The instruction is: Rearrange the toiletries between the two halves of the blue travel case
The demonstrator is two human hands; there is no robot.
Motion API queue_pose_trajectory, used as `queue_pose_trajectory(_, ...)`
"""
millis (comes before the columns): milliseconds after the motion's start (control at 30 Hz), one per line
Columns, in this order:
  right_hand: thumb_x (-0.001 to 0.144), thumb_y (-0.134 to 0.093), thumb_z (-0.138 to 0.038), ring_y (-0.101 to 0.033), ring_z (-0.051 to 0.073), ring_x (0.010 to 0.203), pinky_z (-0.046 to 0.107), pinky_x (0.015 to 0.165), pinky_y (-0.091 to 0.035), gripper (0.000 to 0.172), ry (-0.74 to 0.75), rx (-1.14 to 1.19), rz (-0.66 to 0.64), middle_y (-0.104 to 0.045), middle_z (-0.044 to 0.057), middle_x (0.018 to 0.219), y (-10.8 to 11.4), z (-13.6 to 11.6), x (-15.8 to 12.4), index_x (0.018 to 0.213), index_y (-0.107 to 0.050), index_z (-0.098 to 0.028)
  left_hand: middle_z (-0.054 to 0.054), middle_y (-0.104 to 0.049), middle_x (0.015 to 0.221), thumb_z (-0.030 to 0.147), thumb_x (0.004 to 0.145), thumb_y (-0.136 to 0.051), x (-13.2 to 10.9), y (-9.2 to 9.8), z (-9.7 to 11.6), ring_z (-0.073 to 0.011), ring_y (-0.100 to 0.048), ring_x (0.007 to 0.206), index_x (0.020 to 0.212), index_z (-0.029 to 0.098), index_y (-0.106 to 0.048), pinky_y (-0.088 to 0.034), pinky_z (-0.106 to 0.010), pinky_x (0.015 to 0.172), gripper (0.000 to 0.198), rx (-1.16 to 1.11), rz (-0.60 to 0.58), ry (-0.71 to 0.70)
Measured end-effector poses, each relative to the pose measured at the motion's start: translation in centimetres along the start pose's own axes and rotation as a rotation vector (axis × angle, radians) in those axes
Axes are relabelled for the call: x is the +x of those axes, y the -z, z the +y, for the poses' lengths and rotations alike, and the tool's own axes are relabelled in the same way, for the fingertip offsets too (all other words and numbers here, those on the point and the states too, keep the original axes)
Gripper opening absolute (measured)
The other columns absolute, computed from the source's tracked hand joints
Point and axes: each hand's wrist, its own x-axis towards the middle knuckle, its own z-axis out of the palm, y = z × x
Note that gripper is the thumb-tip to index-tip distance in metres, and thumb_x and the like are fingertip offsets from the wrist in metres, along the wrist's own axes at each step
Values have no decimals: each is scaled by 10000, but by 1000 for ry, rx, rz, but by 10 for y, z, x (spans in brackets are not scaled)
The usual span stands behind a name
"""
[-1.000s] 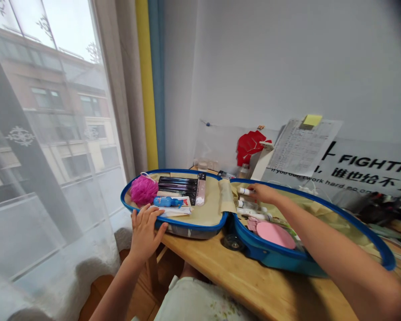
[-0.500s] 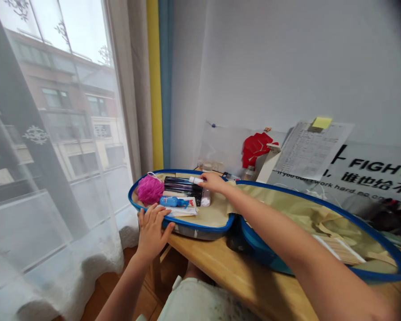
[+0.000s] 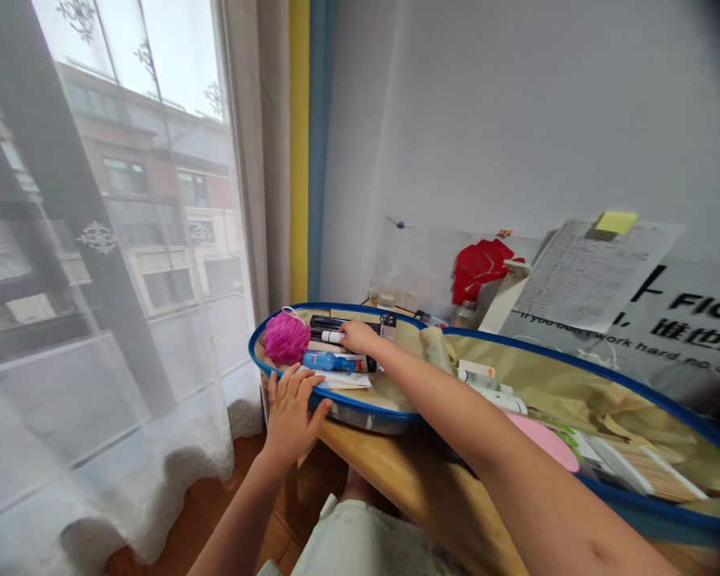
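An open hard-shell case with a blue rim [image 3: 390, 415] lies on the table. In its left half, my right hand [image 3: 360, 339] reaches over the contents with its fingers closed on a small white tube [image 3: 334, 337]. My left hand [image 3: 290, 408] rests with spread fingers over the front rim, holding nothing. Near it lie a magenta bath puff [image 3: 286, 338], a blue pump bottle [image 3: 327, 362] and a white flat packet [image 3: 345, 380]. Several dark slim items [image 3: 326, 322] lie behind and partly under my right hand.
The case's right half holds white tubes [image 3: 504, 400], a pink oval item [image 3: 546, 442] and a striped tan pack [image 3: 654, 468]. My right forearm hides part of it. A wooden table [image 3: 366, 456] supports the case. A sheer curtain [image 3: 156, 384] hangs at left; papers [image 3: 600, 272] hang behind.
My right hand has moved left and slightly down with the white tube, toward the bath puff. My left hand stays on the rim. The view has shifted, showing more of the right half's contents.
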Motion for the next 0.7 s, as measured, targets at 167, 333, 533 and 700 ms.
queue_pose_trajectory(167, 887, -531, -368, -576, 178, 1015, 403, 870, -489, 330, -8, -8, -8, -582, 74, 1158, -5, -2, 1, 1146, -560, -167, -87, -593, 1163, 359, 884, -453, -1, -1, -1, -286, -400, 1243, 1102, 206, -566, -140, -547, 1100, 289, 0, 3, -6)
queue_pose_trajectory(333, 885, -535, -362, -576, 179, 1013, 404, 863, -493, 332, 4, 0, -22, -579, 74, 1159, -8, -2, 2, 1151, -556, -163, -89, -587, 1167, 368, 889, -452, -2, 0, -1, -283, -393, 1247, 1111, 204, -561, -137, -550, 1099, 296, -8, -4, -8)
queue_pose_trajectory(533, 883, -540, -360, -578, 175, 1017, 406, 877, -486, 304, 21, 29, -48, -589, 69, 1152, -5, -2, -2, 1115, -577, -167, -90, -590, 1170, 358, 885, -451, 0, 2, 0, -283, -409, 1239, 1105, 210, -573, -153, -550, 1099, 292, -4, -16, 2)
queue_pose_trajectory(700, 866, -547, -264, -574, 178, 1090, 321, 955, -431, 267, 34, 110, -9, -633, 74, 1170, 25, 14, -16, 1102, -626, -169, -89, -596, 1163, 352, 881, -455, 1, 2, 1, -283, -414, 1235, 1096, 209, -580, -148, -550, 1102, 287, 3, -6, -2)
